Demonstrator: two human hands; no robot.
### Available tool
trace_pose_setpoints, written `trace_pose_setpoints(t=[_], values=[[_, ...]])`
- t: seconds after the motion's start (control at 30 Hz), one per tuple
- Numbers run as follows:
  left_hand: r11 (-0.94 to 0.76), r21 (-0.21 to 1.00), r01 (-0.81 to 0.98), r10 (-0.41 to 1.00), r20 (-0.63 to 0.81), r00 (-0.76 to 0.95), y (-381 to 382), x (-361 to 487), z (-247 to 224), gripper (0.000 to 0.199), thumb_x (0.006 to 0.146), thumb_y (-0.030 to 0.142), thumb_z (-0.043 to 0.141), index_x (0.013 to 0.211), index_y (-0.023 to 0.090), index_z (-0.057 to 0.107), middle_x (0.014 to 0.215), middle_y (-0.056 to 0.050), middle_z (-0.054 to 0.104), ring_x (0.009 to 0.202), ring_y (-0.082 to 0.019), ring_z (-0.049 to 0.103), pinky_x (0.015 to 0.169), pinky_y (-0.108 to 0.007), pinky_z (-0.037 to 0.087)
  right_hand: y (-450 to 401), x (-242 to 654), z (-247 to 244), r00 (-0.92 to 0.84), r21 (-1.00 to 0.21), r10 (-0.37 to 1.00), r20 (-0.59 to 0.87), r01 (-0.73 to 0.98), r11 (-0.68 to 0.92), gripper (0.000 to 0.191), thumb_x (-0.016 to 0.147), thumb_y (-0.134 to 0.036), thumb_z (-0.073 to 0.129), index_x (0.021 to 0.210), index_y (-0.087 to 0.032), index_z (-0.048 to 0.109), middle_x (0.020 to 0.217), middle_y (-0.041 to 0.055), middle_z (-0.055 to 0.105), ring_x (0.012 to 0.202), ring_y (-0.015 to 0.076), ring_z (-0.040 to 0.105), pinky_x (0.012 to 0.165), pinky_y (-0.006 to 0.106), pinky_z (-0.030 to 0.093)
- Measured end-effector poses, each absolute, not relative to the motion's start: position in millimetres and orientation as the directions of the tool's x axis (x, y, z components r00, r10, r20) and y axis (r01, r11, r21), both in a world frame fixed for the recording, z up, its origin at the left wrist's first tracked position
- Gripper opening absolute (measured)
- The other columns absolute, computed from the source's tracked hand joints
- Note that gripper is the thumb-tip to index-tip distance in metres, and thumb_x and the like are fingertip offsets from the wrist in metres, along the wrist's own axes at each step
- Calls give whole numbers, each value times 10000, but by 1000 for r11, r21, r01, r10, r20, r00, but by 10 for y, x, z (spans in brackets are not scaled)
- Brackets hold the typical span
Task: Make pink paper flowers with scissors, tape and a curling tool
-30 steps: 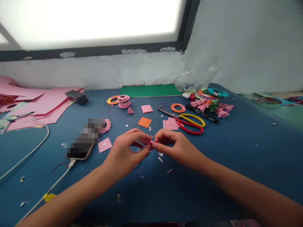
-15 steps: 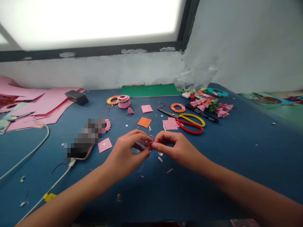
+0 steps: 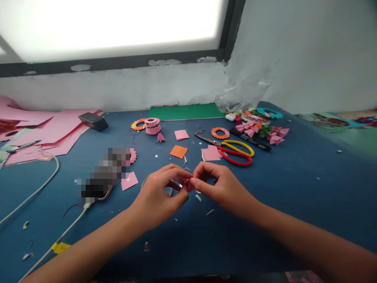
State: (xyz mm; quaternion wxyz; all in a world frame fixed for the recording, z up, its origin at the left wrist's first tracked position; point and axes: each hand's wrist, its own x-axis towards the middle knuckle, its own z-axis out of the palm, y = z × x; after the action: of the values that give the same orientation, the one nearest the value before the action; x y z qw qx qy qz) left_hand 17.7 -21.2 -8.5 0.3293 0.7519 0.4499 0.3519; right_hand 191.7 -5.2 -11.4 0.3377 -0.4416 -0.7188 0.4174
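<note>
Over the middle of the blue table, my left hand [image 3: 163, 191] and my right hand [image 3: 221, 184] meet with fingertips pinched together. Between them is a small piece of pink paper [image 3: 190, 184], mostly covered by the fingers, so its folded shape cannot be made out. Part of a pale round rim [image 3: 143, 183] shows behind my left hand. Just beyond the hands lie an orange paper square [image 3: 178, 151], pink paper squares [image 3: 211, 153] and scissors [image 3: 232, 150] with one yellow and one red handle. Left of my left hand is another pink square [image 3: 129, 181] with a white scrap on it.
A phone [image 3: 103, 184], partly blurred out, lies left with a white cable [image 3: 72, 227]. Scalloped paper rings [image 3: 152, 125], a folded pink piece [image 3: 160, 137], a black marker [image 3: 253, 141] and paper flowers [image 3: 277, 135] stand farther back. Pink sheets [image 3: 55, 129] and a dark block [image 3: 93, 121] are far left.
More of the pink paper shows between my fingertips. My hands stay pinched together almost in place, and a pale rim has come into sight behind my left hand. The view has shifted slightly.
</note>
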Motion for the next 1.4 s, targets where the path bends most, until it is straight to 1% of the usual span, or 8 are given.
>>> trace_pose_setpoints(t=[0.23,0.4,0.57,0.67,0.93,1.07,1.23,1.4], values=[[-316,868,383,919,179,352,-206,200,-102,171,744,119,573,895,177,628,872,-21,631,767,-126,622,670,-241,556,-68,1914,-190,-378,-757,865,331,441,483,104,774,-221,567,699,-191,500,730,0,560,667,124,502,619,268,397],[-270,846,460,947,145,288,-210,244,-126,166,740,148,578,904,172,595,828,-20,636,714,-133,614,615,-253,531,-95,1897,-190,-395,-718,856,334,482,503,90,792,-237,558,722,-189,530,714,1,570,631,118,493,587,264,383],[-250,829,500,960,146,239,-231,270,-136,251,755,164,578,1005,181,573,878,-35,655,736,-147,625,600,-257,523,-105,1886,-156,-397,-760,865,308,444,475,102,807,-257,570,734,-186,560,700,-6,583,604,104,501,566,245,394],[-265,831,488,958,169,233,-240,247,-121,170,770,186,594,940,184,604,851,-31,662,744,-149,635,595,-244,526,-84,1896,-152,-372,-838,900,226,397,374,139,817,-303,576,741,-187,565,671,-7,595,587,108,527,533,238,402],[-281,895,347,940,182,290,-205,184,-105,195,827,268,595,992,226,689,1002,-40,604,695,-114,610,489,-198,529,1,1911,-166,-363,-984,928,86,117,137,239,768,-404,648,762,-177,573,686,-4,621,607,110,594,540,226,449],[-261,911,319,941,165,296,-199,151,-81,203,852,223,551,985,232,703,955,-30,605,657,-95,582,514,-197,535,23,1927,-134,-403,-992,909,101,29,124,180,772,-353,652,786,-177,619,692,-7,647,606,94,591,574,218,473],[-277,900,336,945,193,263,-205,131,-57,204,839,183,553,961,227,711,944,-30,625,649,-92,589,523,-193,523,13,1945,-129,-445,-995,893,65,34,89,160,753,-305,684,865,-196,651,822,10,698,760,132,659,681,244,519],[-311,877,366,938,221,267,-228,162,-39,184,842,233,575,966,208,710,943,-42,652,695,-109,609,545,-190,524,-26,1926,-129,-402,-967,895,193,76,243,113,789,-298,648,830,-193,650,802,11,695,733,134,665,664,241,533]])
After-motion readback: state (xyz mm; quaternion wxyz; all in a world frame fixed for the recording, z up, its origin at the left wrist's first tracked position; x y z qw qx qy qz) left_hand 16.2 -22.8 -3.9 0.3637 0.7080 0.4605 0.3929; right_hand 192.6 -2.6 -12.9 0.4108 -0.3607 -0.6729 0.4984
